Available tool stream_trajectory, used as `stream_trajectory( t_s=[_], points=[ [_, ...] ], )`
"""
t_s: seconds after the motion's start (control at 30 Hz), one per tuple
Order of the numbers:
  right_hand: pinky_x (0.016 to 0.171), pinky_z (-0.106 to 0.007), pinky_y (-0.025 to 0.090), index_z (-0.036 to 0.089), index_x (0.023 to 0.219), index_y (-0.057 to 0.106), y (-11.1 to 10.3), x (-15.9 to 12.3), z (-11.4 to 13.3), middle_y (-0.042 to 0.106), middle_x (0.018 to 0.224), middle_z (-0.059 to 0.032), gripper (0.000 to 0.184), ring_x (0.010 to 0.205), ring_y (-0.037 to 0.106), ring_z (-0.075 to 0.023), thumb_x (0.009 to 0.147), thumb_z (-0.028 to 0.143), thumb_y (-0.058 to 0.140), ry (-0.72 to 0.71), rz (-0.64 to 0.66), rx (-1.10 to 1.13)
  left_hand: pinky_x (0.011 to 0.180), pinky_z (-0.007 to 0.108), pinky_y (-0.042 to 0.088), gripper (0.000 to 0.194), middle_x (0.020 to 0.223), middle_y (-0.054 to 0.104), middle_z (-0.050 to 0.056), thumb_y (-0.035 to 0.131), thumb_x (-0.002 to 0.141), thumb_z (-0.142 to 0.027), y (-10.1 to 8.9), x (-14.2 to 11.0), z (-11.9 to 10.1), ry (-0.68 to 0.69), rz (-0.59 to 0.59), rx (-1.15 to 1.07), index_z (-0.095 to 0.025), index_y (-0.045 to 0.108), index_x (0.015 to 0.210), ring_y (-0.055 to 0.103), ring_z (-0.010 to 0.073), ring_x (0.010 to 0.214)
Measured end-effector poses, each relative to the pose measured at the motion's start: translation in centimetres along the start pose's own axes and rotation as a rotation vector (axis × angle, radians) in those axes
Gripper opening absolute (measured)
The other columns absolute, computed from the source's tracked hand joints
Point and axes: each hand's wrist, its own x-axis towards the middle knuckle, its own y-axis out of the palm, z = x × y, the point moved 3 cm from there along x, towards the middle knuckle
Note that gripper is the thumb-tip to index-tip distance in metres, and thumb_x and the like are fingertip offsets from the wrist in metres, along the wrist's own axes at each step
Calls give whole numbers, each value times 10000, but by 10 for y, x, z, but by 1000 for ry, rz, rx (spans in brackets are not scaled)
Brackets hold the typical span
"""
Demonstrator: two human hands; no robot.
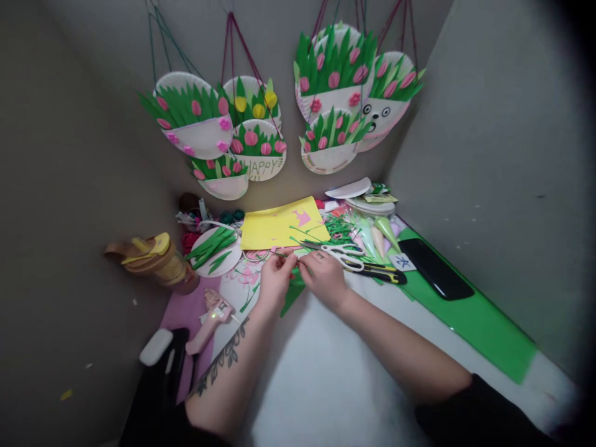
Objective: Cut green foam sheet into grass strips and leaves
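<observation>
My left hand (274,279) and my right hand (325,277) meet over the white table (326,372), fingers pinched together around a thin green paper strip (294,259). A green paper piece (292,295) lies under and between the hands. White-handled scissors (342,251) lie just beyond my right hand. A yellow paper sheet (279,226) lies behind the hands. A paper plate holding green paper leaves (215,249) sits to the left of my left hand.
A pink glue gun (210,316) rests on purple paper at the left. A yellow-black utility knife (382,272), a black flat object (435,268) and a green sheet (470,316) lie at right. Paper-plate flower baskets (200,121) hang on the wall. Tape rolls (156,257) stand left.
</observation>
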Motion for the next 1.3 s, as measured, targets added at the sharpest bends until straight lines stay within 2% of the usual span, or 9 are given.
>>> stream_trajectory(
  t_s=[0.13,0.3,0.43,0.63,0.73,0.87,1.1,1.23,1.3],
  points=[
    [786,-326,435,201,873,666,9,16,-3,679,874,-78,170,846,588,-207,865,259,506,18,44,293,530,196,425,392,704,589,6,722,674,-365,-14,11,-3,33,-48,33,-113,643,963,518,94,604],
    [604,-274,435,180,738,637,29,22,-23,650,701,-21,194,639,564,-156,791,360,586,323,216,796,539,213,436,365,647,571,-7,734,663,-344,-21,20,-6,31,5,137,-118,672,942,515,105,598],
    [594,-264,428,171,677,597,35,20,-31,601,622,0,291,602,545,-140,775,445,594,437,314,994,535,216,409,353,613,570,-21,728,657,-319,-22,23,-1,-5,49,153,-126,684,949,505,99,559],
    [558,-242,391,190,673,547,37,16,-26,524,622,16,219,594,477,-128,799,369,549,353,243,825,483,193,309,239,546,511,-47,712,661,-306,-20,20,5,20,-55,162,-131,660,815,437,75,503],
    [546,-236,381,198,666,523,38,14,-23,508,628,17,176,600,463,-129,787,324,540,324,206,751,470,181,273,255,531,463,-73,713,648,-284,-17,18,3,27,-87,99,-136,654,847,387,54,476],
    [546,-237,366,195,671,516,36,11,-20,507,638,22,153,596,455,-123,764,307,563,330,217,782,451,174,244,372,542,475,-78,743,615,-292,-24,21,-2,0,-138,-17,-130,649,936,367,39,460],
    [550,-245,342,194,645,510,32,7,-15,495,624,27,157,586,435,-119,748,295,570,339,242,815,422,165,242,522,614,562,-46,776,538,-241,-53,35,-15,-60,-286,-163,-129,649,1032,400,26,454],
    [514,-241,302,192,609,485,34,9,-20,438,572,43,195,537,389,-104,712,318,594,413,240,868,432,155,278,539,677,581,-29,768,561,-252,-62,36,-27,24,-401,-220,-142,626,1069,470,38,498],
    [500,-238,280,192,600,473,35,10,-22,412,557,52,216,520,365,-96,705,329,601,450,223,910,445,151,300,546,734,582,-23,765,596,-295,-56,34,-29,81,-370,-188,-165,596,1100,509,51,552]
  ],
)
